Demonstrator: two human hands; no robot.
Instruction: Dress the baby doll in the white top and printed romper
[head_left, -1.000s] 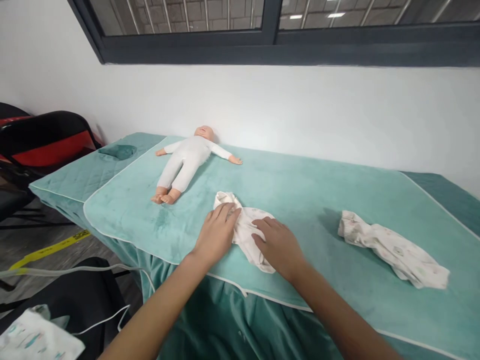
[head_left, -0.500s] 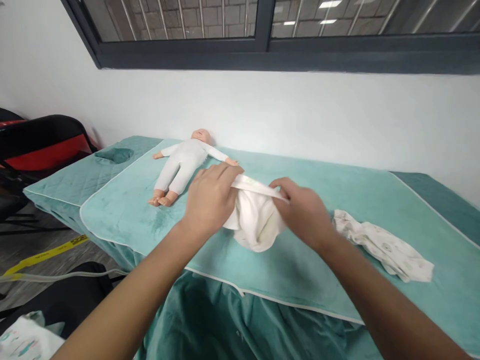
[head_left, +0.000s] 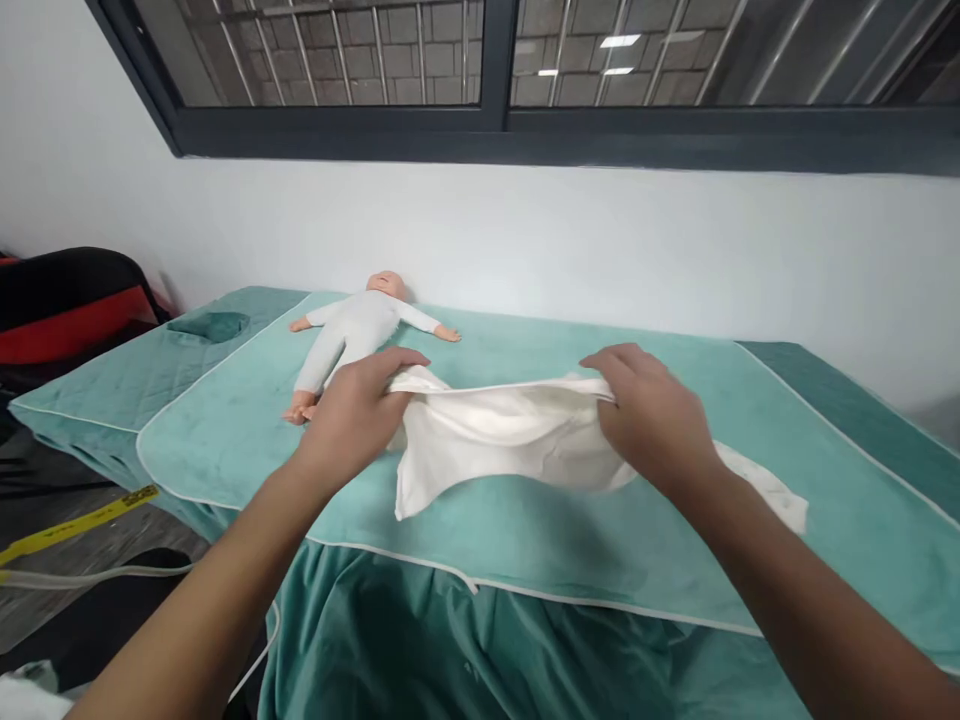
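A white cloth garment (head_left: 510, 430) is stretched between my two hands above the bed, its lower part hanging down; its exact kind I cannot tell. My left hand (head_left: 364, 400) is closed on its left top edge. On the right top edge, my right hand (head_left: 651, 415) grips with thumb and fingers. Beyond my left hand a baby doll (head_left: 367, 325) in a pale suit lies on its back, arms spread. Partly hidden behind my right forearm lies another white garment (head_left: 769, 490) on the bed.
A teal padded mat (head_left: 570, 345) with white piping covers the bed, which stands against the wall below a dark window frame (head_left: 495, 130). Left of it are a black and red chair (head_left: 82, 310), a yellow strap (head_left: 75, 525) and a pale tube (head_left: 97, 577).
My hands have moved apart, pulling the bunched white garment out wide between them. The view has shifted slightly, and my right forearm now covers more of the other garment.
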